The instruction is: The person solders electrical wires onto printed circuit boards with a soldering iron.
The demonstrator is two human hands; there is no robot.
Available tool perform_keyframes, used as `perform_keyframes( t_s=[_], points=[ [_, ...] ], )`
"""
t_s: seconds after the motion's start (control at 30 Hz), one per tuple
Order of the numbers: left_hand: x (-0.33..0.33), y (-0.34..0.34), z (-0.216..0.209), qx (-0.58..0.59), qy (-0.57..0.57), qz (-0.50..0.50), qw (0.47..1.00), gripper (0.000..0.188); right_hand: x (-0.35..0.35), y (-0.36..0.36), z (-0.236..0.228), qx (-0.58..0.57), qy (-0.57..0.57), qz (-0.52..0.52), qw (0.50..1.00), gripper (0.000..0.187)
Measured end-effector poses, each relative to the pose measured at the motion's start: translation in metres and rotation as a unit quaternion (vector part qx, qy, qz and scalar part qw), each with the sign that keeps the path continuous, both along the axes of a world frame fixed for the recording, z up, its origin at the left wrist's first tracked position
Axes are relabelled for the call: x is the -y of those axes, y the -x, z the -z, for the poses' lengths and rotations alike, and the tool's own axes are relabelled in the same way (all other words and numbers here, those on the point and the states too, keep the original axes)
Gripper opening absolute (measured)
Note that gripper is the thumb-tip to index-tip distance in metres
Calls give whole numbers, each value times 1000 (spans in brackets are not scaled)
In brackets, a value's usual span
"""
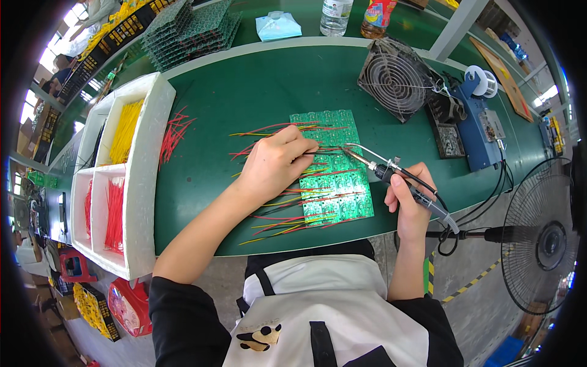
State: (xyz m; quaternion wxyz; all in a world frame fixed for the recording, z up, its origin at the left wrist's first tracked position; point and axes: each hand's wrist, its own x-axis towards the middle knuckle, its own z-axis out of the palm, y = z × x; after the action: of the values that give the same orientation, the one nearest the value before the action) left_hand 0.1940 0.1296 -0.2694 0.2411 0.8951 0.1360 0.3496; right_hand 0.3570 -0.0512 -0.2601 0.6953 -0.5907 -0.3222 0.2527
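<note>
A panel of green circuit boards (337,183) lies on the green bench mat, with red, yellow and black wires (287,229) sticking out from its left side. My left hand (278,160) is over the panel's left edge, thumb and fingers pinched on a black wire (324,153) whose end reaches onto the board. In my right hand (411,199) is a soldering iron (391,177), held like a pen from the right. Its tip points at the board near that wire's end, beside a thin curved metal feed tube (367,150). Whether the tip touches cannot be made out.
At the left stands a white foam box (140,202) of yellow, red and black wires, with loose red wires (175,136) beside it. A square fan (396,79) and a blue soldering unit (480,131) stand right. Boards are stacked (189,33) behind; a round fan (544,238) is near right.
</note>
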Motion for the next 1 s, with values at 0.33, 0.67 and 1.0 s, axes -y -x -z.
perform_keyframes(
  t_s=[0.33, 0.67, 1.0],
  points=[
    [1, 0, -1, 1, 0, -1, 1000, 14, 2, -2, 2, -32, -37, 25, 998, 19],
    [-2, 11, -29, -34, -55, -89, 994, 13, 0, -5, 5, -57, -131, 168, 975, 16],
    [55, 17, -15, -95, -73, 99, 988, 16, 1, -5, 6, -66, -132, 153, 977, 16]
  ],
)
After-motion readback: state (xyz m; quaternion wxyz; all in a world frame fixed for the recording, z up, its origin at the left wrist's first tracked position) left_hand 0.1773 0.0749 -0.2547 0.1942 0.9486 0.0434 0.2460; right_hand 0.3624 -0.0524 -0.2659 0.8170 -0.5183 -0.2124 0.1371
